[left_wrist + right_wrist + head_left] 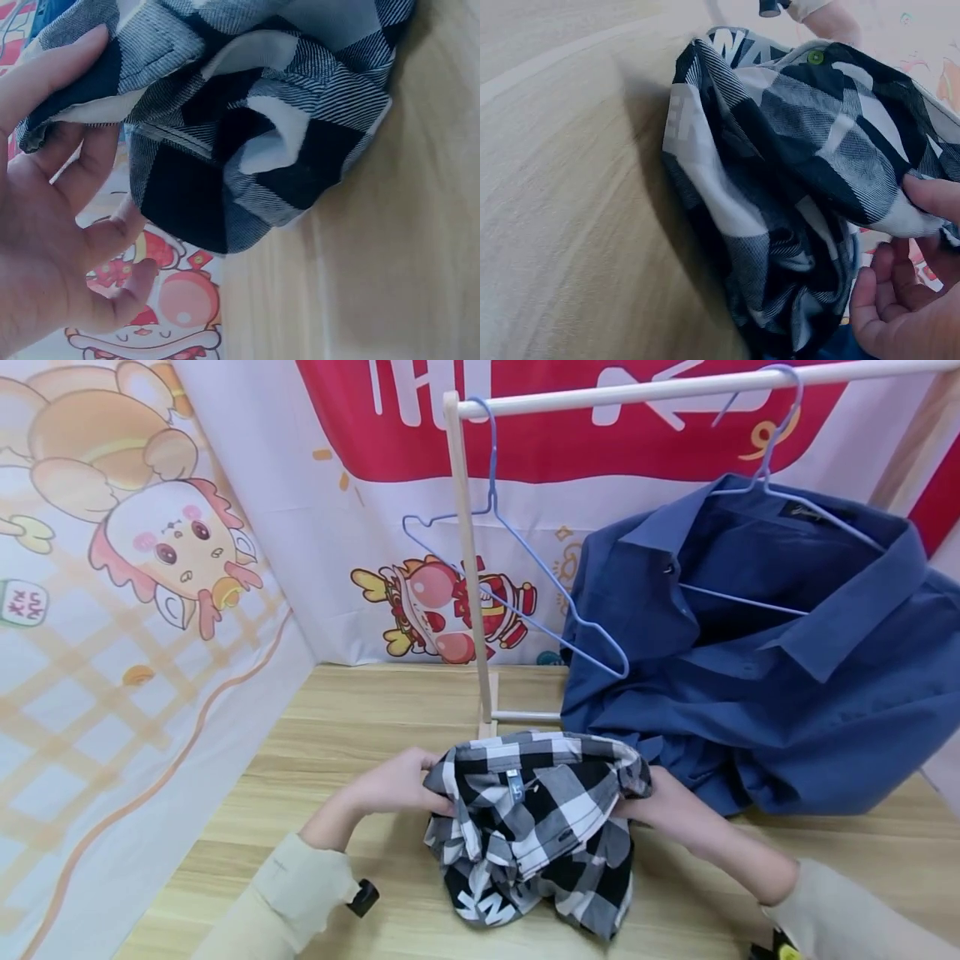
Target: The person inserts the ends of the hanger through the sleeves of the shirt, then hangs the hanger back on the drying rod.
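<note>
A crumpled black-and-white checked shirt [558, 793] hangs low over the wooden table between both hands, its inner label [516, 786] facing up. My left hand [397, 783] pinches its upper edge at the left; in the left wrist view the thumb lies on the cloth and the other fingers of that hand [52, 217] spread beneath. At the opposite end my right hand [660, 802] grips the edge. From the right wrist, the checked cloth [795, 150] shows a green button [815, 57] and white lettering, with the thumb of the right hand [915, 315] on top.
Behind the shirt stands a rack with a pale rail [645, 392] and a wooden post [468, 560]. A bare blue hanger [551, 572] hangs at its left end. To its right, a navy shirt [750, 693] on another hanger drapes down to the table [360, 710]. Printed cloth covers the walls.
</note>
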{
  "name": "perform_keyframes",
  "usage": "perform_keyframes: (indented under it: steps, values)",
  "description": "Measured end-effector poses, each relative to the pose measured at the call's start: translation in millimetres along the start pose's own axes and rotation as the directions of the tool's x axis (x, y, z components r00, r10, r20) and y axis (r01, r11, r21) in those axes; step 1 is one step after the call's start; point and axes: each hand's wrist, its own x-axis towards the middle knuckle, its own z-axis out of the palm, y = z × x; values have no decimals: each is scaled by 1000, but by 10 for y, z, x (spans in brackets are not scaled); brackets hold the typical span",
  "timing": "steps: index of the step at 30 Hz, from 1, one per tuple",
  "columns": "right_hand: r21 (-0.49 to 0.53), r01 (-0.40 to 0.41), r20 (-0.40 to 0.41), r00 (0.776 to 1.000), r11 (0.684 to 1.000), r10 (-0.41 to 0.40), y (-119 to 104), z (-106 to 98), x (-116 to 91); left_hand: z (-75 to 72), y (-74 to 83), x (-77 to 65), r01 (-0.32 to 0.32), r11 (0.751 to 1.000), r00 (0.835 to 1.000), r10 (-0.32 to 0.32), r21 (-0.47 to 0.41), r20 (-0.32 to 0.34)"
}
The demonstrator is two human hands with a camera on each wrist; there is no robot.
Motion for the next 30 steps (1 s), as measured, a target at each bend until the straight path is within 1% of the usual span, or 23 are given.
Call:
perform_keyframes:
  steps: [2, 6, 8, 10, 12, 13, 14, 15, 16, 17, 19, 21, 23, 24, 26, 28, 30]
  values:
    - [-11, 13, -23, 1000, 1000, -13, -55, -16, -13, -24, 31, -12, -14, 1000, 1000, 14, 10, -18]
    - [-75, 73, -66, 995, 995, -78, -148, -49, -41, -65, 88, -17, -92, 996, 995, 93, 18, -34]
    - [-90, 96, -83, 991, 991, -103, -175, -76, -61, -73, 106, -8, -127, 992, 991, 128, 8, -47]
    - [-97, 123, -105, 985, 988, -133, -190, -103, -94, -75, 123, -7, -148, 989, 988, 146, -19, -58]
    - [-102, 166, -133, 975, 981, -179, -194, -122, -136, -64, 140, -2, -169, 984, 984, 164, -57, -70]
    - [-113, 198, -147, 966, 974, -213, -194, -130, -157, -54, 152, 1, -180, 981, 982, 174, -75, -79]
    - [-136, 240, -164, 951, 961, -261, -190, -136, -180, -44, 164, 1, -190, 978, 979, 182, -84, -90]
    - [-172, 287, -184, 931, 942, -317, -185, -135, -198, -32, 178, 2, -199, 975, 976, 190, -95, -103]
    - [-215, 334, -204, 904, 918, -377, -179, -135, -212, -20, 190, 5, -209, 973, 973, 197, -98, -121]
    - [-261, 383, -222, 870, 886, -441, -169, -135, -224, -6, 206, 7, -213, 972, 970, 198, -101, -141]
    - [-363, 475, -245, 781, 802, -574, -153, -141, -235, 19, 245, 10, -216, 972, 963, 196, -94, -182]
    - [-432, 542, -252, 695, 721, -674, -146, -160, -239, 38, 284, 11, -220, 972, 955, 197, -81, -223]
    - [-468, 591, -248, 627, 658, -739, -139, -197, -238, 53, 331, 11, -227, 971, 945, 202, -75, -256]
    - [-480, 607, -244, 601, 633, -761, -136, -219, -239, 58, 349, 12, -231, 970, 941, 204, -71, -270]
    - [-492, 633, -233, 566, 598, -791, -126, -269, -243, 62, 380, 11, -242, 968, 932, 214, -65, -292]
    - [-511, 646, -222, 539, 568, -812, -117, -319, -248, 59, 414, 3, -249, 966, 927, 220, -62, -303]
    - [-538, 651, -215, 509, 536, -833, -117, -365, -256, 46, 446, -10, -251, 966, 927, 222, -61, -303]
